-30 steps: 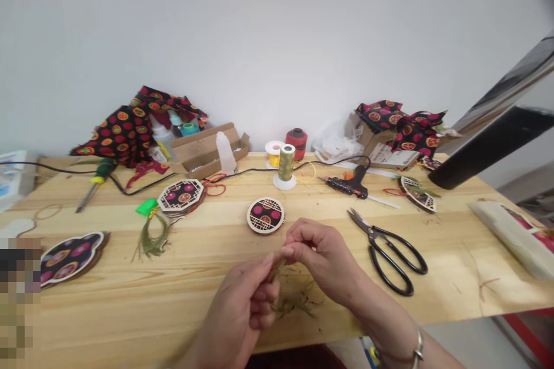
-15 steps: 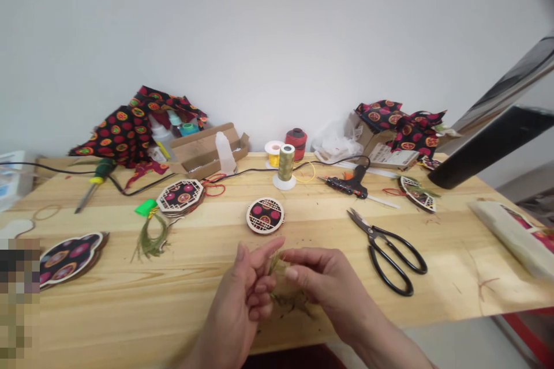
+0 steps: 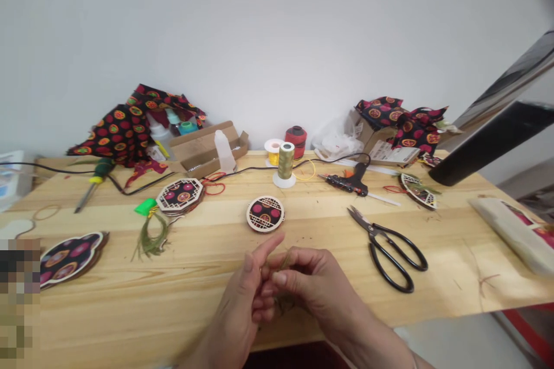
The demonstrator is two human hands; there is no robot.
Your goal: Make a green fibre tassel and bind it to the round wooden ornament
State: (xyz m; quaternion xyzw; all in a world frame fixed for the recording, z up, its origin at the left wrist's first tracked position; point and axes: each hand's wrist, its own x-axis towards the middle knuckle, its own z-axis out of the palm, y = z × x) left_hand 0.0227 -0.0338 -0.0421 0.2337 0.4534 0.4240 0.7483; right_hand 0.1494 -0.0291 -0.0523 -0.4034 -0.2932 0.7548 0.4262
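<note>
Near the table's front edge my left hand and my right hand meet. Olive-green thread runs between them, mostly hidden by the fingers. My left index finger points forward while the other fingers curl in around the strands. The right thumb and index finger pinch the thread against the left fingers. Just beyond the hands lies a round, fabric-covered ornament with a pale lattice frame. Black-handled scissors lie to the right, blades pointing away to the left.
Behind stand a spool of green thread and a red spool. A glue gun lies at back right. On the left are an octagonal ornament, a green tassel, a screwdriver and a cloud-shaped ornament.
My right hand has shifted slightly left, closer against the left fingers. The green strands show less between the hands than before. The things on the table stay put.
</note>
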